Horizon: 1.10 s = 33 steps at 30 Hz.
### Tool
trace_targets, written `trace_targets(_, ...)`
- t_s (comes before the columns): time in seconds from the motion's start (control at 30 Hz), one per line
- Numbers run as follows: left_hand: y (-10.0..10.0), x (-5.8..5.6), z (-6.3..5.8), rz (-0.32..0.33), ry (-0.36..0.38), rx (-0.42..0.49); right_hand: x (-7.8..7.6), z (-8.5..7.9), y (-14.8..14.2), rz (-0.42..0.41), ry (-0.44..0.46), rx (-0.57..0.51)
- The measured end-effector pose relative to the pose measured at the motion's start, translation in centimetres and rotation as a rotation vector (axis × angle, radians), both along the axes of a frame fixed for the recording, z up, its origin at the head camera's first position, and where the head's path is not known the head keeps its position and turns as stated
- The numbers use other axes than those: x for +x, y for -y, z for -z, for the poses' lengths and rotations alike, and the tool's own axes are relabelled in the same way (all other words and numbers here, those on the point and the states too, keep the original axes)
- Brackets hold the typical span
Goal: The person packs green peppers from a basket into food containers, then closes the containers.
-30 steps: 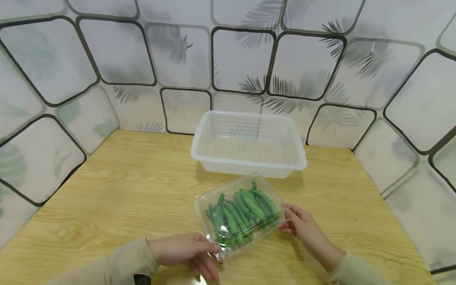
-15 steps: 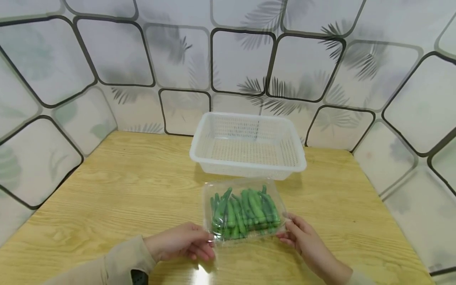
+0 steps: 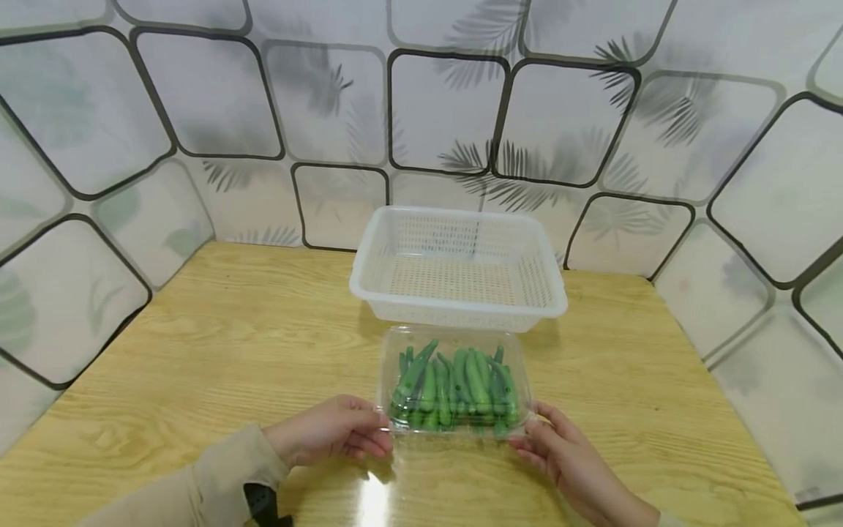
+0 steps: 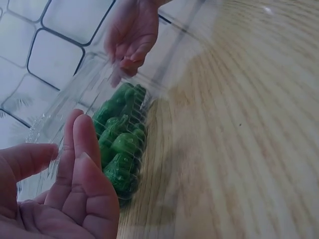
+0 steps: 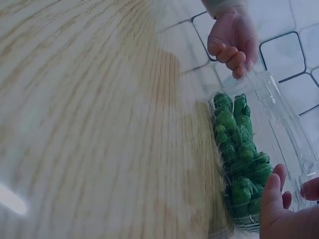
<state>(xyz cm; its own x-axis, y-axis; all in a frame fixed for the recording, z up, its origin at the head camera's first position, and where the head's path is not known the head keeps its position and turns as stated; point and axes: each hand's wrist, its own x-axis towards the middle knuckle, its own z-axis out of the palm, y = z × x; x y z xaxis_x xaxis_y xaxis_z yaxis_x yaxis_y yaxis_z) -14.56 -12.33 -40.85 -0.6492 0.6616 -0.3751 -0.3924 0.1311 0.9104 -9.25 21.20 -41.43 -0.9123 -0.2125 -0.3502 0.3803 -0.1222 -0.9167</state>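
Observation:
A clear plastic clamshell box [image 3: 454,338] sits on the table in the middle of the head view, lid down. Through its plastic show several long green vegetables, pepper-like in shape [image 3: 476,384]. My left hand [image 3: 336,432] pinches the box's near left corner at the rim, thumb above and fingers below. On the opposite corner, my right hand [image 3: 566,454] pinches the rim between thumb and fingers. The left wrist view shows the left fingers [image 4: 87,144] beside the plastic rim. In the right wrist view, the vegetables [image 5: 244,164] lie packed against the near wall.
Directly behind the box stands a white perforated plastic basket [image 3: 461,301], with nothing seen inside. Both are on a wood-grain table [image 3: 276,329]. A patterned covering [image 3: 448,110] rises at the back and along both sides. A dark watch-like band [image 3: 260,501] is at the left cuff.
The box has turned from a slant to square with the basket, its near left corner swinging away from me. Both hands have kept hold, the left moving forward with that corner.

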Motion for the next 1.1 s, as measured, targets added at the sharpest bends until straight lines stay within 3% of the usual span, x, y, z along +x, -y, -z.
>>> trace_targets(0.13,0.1,-0.4,0.0,0.009,0.001,0.006,0.1,0.3,-0.3,-0.024,0.042,-0.048)
trace_targets(0.33,0.2,-1.1,-0.1,0.041,0.013,0.021,0.1,0.3,-0.8,-0.186,0.135,-0.131)
trace_targets(0.5,0.3,-1.5,0.0,0.055,0.007,0.021,0.2,0.4,-1.2,-0.261,0.108,-0.210)
trace_targets(1.1,0.1,-1.3,-0.1,0.025,-0.008,0.002,-0.1,0.6,-1.1,-0.249,0.035,-0.181)
